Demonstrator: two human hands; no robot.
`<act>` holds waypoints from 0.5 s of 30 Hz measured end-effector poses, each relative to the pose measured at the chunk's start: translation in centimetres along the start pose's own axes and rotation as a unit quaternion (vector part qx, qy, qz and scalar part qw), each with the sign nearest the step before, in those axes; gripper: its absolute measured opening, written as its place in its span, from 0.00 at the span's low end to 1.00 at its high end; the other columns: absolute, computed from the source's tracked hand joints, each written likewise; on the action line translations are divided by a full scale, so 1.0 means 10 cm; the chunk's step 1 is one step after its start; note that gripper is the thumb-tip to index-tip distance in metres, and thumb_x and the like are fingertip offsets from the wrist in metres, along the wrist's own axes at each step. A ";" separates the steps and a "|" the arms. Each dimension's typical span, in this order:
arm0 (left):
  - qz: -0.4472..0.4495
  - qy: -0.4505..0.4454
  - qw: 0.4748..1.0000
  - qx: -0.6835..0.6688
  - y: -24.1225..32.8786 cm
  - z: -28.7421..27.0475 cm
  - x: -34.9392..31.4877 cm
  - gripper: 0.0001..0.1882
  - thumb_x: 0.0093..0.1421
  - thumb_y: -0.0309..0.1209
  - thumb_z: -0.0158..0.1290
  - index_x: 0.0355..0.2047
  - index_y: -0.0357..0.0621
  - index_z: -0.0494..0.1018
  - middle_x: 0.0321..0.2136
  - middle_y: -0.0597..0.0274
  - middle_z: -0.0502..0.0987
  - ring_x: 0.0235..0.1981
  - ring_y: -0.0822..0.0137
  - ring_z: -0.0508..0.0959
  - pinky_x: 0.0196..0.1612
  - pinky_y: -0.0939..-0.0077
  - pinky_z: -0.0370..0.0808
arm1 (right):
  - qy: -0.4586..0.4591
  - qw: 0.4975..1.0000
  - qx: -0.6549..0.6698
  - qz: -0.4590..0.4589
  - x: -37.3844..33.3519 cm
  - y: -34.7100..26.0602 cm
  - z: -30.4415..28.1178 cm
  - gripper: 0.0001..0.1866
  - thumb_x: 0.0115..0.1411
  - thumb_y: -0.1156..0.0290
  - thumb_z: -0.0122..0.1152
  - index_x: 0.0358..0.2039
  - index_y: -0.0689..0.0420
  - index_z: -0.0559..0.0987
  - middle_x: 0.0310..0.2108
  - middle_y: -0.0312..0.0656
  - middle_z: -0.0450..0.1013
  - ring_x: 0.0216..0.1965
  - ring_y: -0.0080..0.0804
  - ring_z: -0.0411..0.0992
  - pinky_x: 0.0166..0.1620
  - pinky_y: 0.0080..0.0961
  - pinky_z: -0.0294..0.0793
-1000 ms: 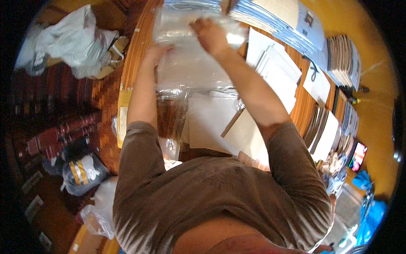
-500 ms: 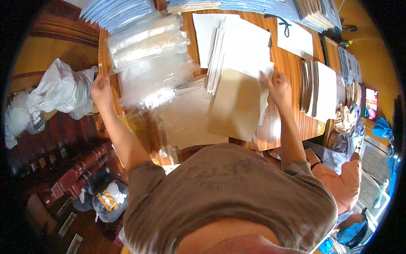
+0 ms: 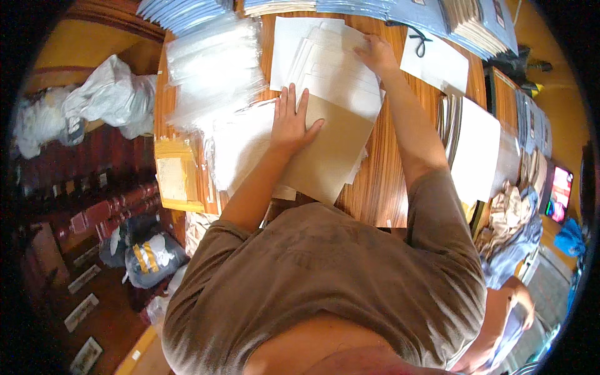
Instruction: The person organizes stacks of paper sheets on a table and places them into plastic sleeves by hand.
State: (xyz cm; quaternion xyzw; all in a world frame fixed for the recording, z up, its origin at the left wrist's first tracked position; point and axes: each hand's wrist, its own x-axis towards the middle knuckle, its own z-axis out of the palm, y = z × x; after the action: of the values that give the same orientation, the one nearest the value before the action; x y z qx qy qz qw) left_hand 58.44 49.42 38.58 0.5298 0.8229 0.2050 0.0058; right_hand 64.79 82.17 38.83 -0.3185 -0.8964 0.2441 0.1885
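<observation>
My left hand lies flat, fingers spread, on a brown card sheet that tops a pile of papers on the wooden table. Farther back, my right hand rests with fingers apart on a fanned stack of white sheets. Neither hand grips anything. A heap of clear plastic sleeves lies just left of my left hand, over more white paper.
A yellow padded envelope sits at the table's left edge. Stacks of blue booklets line the far edge, white sheets lie right. Plastic bags are on the floor left. Another person is at lower right.
My left hand let go of the clear sleeves, which now lie on the table, and came down onto the brown sheet. My right hand moved farther back onto the white stack.
</observation>
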 end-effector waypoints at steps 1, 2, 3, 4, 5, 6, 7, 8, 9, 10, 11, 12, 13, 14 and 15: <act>-0.013 -0.005 1.000 0.000 0.00 -0.01 -0.03 0.49 0.59 0.51 0.60 0.72 0.42 0.52 0.72 0.34 0.47 0.73 0.35 0.47 0.71 0.39 0.47 | -0.055 0.998 -0.016 0.012 0.11 -0.03 0.02 0.30 0.57 0.51 0.68 0.52 0.61 0.80 0.48 0.54 0.78 0.50 0.50 0.77 0.55 0.40 0.74; -0.024 -0.008 1.000 -0.004 0.03 -0.02 -0.05 0.49 0.59 0.51 0.60 0.72 0.42 0.51 0.72 0.33 0.47 0.73 0.35 0.48 0.71 0.39 0.47 | -0.108 0.993 -0.036 0.024 0.20 -0.07 -0.01 0.30 0.58 0.50 0.67 0.53 0.60 0.79 0.49 0.54 0.78 0.50 0.49 0.76 0.55 0.40 0.74; -0.034 -0.012 0.999 -0.008 0.05 -0.04 -0.05 0.49 0.59 0.51 0.60 0.72 0.42 0.51 0.72 0.33 0.46 0.73 0.35 0.48 0.71 0.39 0.47 | -0.132 0.990 -0.042 0.006 0.27 -0.12 -0.03 0.29 0.59 0.50 0.66 0.52 0.60 0.80 0.48 0.54 0.78 0.50 0.50 0.77 0.55 0.40 0.74; -0.031 0.001 1.000 0.000 0.05 -0.05 -0.03 0.48 0.59 0.51 0.59 0.71 0.39 0.54 0.71 0.31 0.47 0.72 0.33 0.48 0.71 0.42 0.49 | -0.154 0.987 -0.048 -0.010 0.32 -0.16 -0.05 0.28 0.60 0.50 0.65 0.51 0.60 0.81 0.47 0.54 0.78 0.49 0.51 0.77 0.54 0.41 0.74; -0.033 0.012 0.999 -0.011 0.08 -0.08 -0.04 0.48 0.59 0.50 0.60 0.71 0.38 0.54 0.71 0.31 0.47 0.71 0.32 0.49 0.71 0.42 0.50 | -0.181 0.982 -0.054 -0.024 0.32 -0.19 -0.06 0.27 0.61 0.50 0.65 0.50 0.60 0.81 0.47 0.54 0.79 0.49 0.51 0.77 0.54 0.41 0.75; -0.032 0.021 0.999 -0.022 0.10 -0.10 -0.04 0.48 0.59 0.49 0.61 0.71 0.37 0.54 0.70 0.30 0.48 0.71 0.32 0.51 0.70 0.42 0.51 | -0.184 0.982 -0.038 -0.022 0.34 -0.20 -0.11 0.25 0.62 0.50 0.64 0.49 0.60 0.82 0.45 0.54 0.79 0.48 0.52 0.77 0.53 0.41 0.75; -0.029 0.029 0.999 -0.033 0.11 -0.13 -0.04 0.48 0.58 0.48 0.62 0.70 0.36 0.54 0.70 0.30 0.49 0.70 0.32 0.52 0.70 0.42 0.52 | -0.186 0.982 -0.023 -0.018 0.36 -0.20 -0.18 0.24 0.63 0.51 0.63 0.47 0.59 0.83 0.44 0.54 0.80 0.47 0.52 0.78 0.52 0.41 0.76; -0.029 0.051 0.997 -0.060 0.10 -0.17 -0.03 0.48 0.58 0.47 0.63 0.70 0.35 0.54 0.70 0.29 0.49 0.70 0.32 0.52 0.70 0.43 0.53 | -0.186 0.982 -0.007 -0.015 0.39 -0.21 -0.25 0.22 0.64 0.52 0.62 0.45 0.59 0.84 0.43 0.54 0.80 0.46 0.53 0.78 0.51 0.41 0.76; -0.030 0.074 0.993 -0.088 0.08 -0.20 -0.03 0.49 0.57 0.45 0.65 0.70 0.34 0.54 0.70 0.29 0.49 0.70 0.32 0.53 0.70 0.43 0.53 | -0.171 0.984 0.005 -0.046 0.32 -0.31 -0.34 0.20 0.65 0.53 0.62 0.44 0.58 0.84 0.42 0.53 0.80 0.45 0.52 0.79 0.49 0.41 0.77; -0.032 0.099 0.987 -0.118 0.05 -0.23 -0.02 0.49 0.56 0.44 0.66 0.70 0.34 0.53 0.70 0.28 0.49 0.70 0.33 0.53 0.70 0.44 0.53 | -0.156 0.985 0.015 -0.077 0.15 -0.48 -0.46 0.18 0.66 0.54 0.61 0.43 0.57 0.85 0.41 0.52 0.81 0.43 0.52 0.79 0.47 0.40 0.78; -0.039 0.145 0.980 -0.132 0.04 -0.29 0.08 0.48 0.57 0.41 0.66 0.69 0.33 0.54 0.68 0.30 0.54 0.67 0.37 0.58 0.67 0.48 0.58 | -0.138 0.985 0.021 -0.103 0.02 -0.57 -0.59 0.16 0.66 0.56 0.61 0.41 0.56 0.85 0.39 0.51 0.81 0.41 0.51 0.80 0.46 0.40 0.79; -0.047 0.188 0.970 -0.147 0.03 -0.38 0.25 0.48 0.57 0.39 0.67 0.69 0.32 0.54 0.66 0.31 0.59 0.65 0.42 0.64 0.65 0.51 0.62 | -0.102 0.982 0.035 -0.152 -0.04 -0.58 -0.69 0.14 0.66 0.58 0.61 0.42 0.54 0.85 0.39 0.49 0.82 0.40 0.50 0.80 0.44 0.38 0.79; -0.059 0.229 0.958 -0.163 0.03 -0.42 0.35 0.47 0.57 0.36 0.67 0.69 0.31 0.54 0.64 0.32 0.64 0.63 0.46 0.69 0.63 0.55 0.67 | -0.070 0.976 0.049 -0.200 -0.14 -0.59 -0.77 0.12 0.66 0.60 0.61 0.42 0.53 0.85 0.39 0.47 0.82 0.38 0.48 0.81 0.42 0.37 0.80; -0.098 0.179 0.947 -0.249 -0.01 -0.45 0.42 0.44 0.58 0.35 0.67 0.67 0.30 0.56 0.59 0.36 0.69 0.58 0.51 0.73 0.59 0.59 0.70 | -0.040 0.965 0.066 -0.252 -0.23 -0.62 -0.83 0.11 0.66 0.62 0.62 0.43 0.52 0.85 0.39 0.46 0.82 0.37 0.47 0.81 0.41 0.35 0.80; -0.131 0.130 0.925 -0.333 -0.09 -0.47 0.55 0.42 0.58 0.34 0.68 0.65 0.28 0.58 0.55 0.39 0.73 0.53 0.56 0.76 0.56 0.64 0.72 | -0.019 0.964 0.012 -0.265 -0.27 -0.67 -0.90 0.10 0.66 0.63 0.62 0.44 0.51 0.85 0.39 0.44 0.82 0.36 0.46 0.81 0.40 0.34 0.81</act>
State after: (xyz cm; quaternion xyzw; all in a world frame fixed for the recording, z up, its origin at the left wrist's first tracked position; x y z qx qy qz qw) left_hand 54.18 52.33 43.73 0.3535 0.7626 0.5322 0.1016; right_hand 67.96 78.67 49.39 -0.0626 -0.9492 0.2020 0.2328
